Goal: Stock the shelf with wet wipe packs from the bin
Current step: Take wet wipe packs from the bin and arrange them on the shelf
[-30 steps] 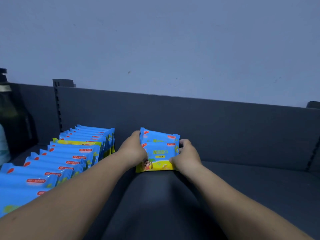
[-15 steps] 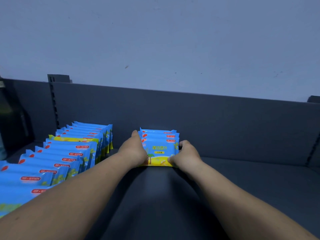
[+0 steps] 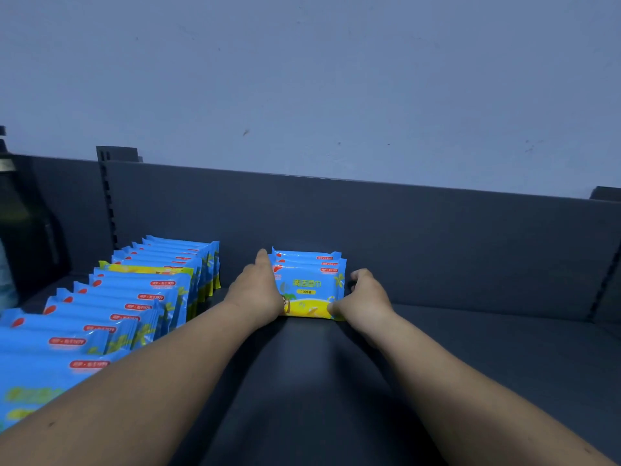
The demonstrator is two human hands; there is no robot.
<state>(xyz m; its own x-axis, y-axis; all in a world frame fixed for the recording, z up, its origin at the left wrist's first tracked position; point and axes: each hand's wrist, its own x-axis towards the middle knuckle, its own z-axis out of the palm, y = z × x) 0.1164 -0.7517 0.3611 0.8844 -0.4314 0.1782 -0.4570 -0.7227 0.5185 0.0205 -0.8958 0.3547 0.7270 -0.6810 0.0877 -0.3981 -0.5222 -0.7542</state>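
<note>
A small group of blue and yellow wet wipe packs [image 3: 307, 287] stands upright on the dark shelf [image 3: 470, 348], close to its back wall. My left hand [image 3: 258, 290] presses flat against the packs' left side, its fingers straight and pointing toward the back. My right hand [image 3: 364, 297] holds their right edge with curled fingers, its thumb on the front lower corner. A long row of the same packs [image 3: 134, 297] stands along the left of the shelf. The bin is out of sight.
The shelf's back panel [image 3: 437, 237] rises just behind the packs, with slotted uprights at its left and right ends. A dark bottle [image 3: 16, 223] stands at the far left. Bare shelf surface lies to the right of my hands and in front of them.
Both hands have pushed the small group of packs back toward the rear panel and stood it more upright. My left fingers have straightened along its side.
</note>
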